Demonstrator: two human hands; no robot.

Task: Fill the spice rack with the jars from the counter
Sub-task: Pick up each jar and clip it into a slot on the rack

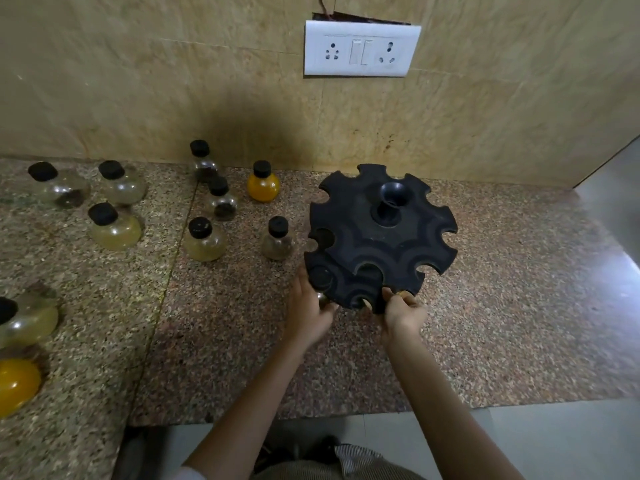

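The black two-tier spice rack [377,244] with notched slots stands on the granite counter right of centre. My left hand [308,313] is shut on a black-capped glass jar [320,277] that sits in a lower-tier slot at the rack's front left. At the front edge of the lower tier my right hand [403,315] pinches the rack; what lies under its fingers is hidden. Several round black-capped jars stand loose to the left, among them an orange-filled jar [263,183], a brownish jar [278,239] nearest the rack and a pale yellow jar [204,239].
More jars stand at the far left, including a jar without a cap [24,318] and an orange jar [15,386] at the frame edge. A tiled wall with a white socket plate [360,48] rises behind. The counter's front edge [381,410] runs below my arms.
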